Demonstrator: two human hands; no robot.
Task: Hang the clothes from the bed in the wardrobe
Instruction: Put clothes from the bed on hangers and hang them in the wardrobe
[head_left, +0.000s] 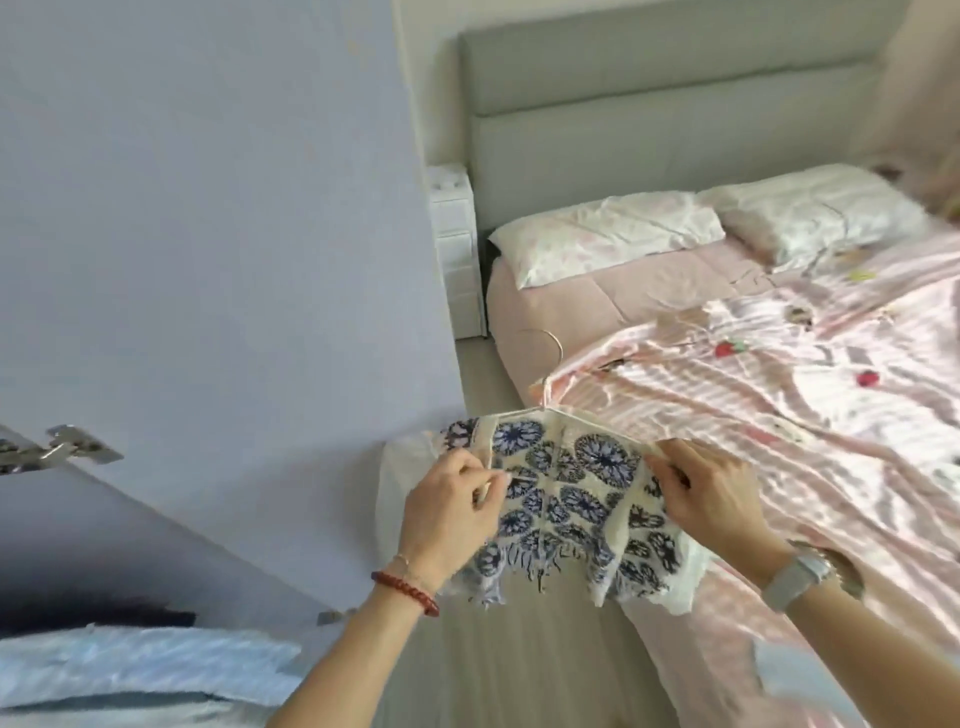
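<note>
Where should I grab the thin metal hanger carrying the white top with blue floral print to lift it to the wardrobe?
Take the thin metal hanger by its curved hook, coming from above. The hook juts up clear of the white top with blue floral print, while the left hand and right hand pinch the cloth at the shoulders, covering the hanger's arms.

Legible text, labels, brands, numbers, signs: none; the printed garment (566, 499) carries only blue floral medallions, and the bed cover (779, 395) only stripes and small fruit motifs, without lettering
</note>
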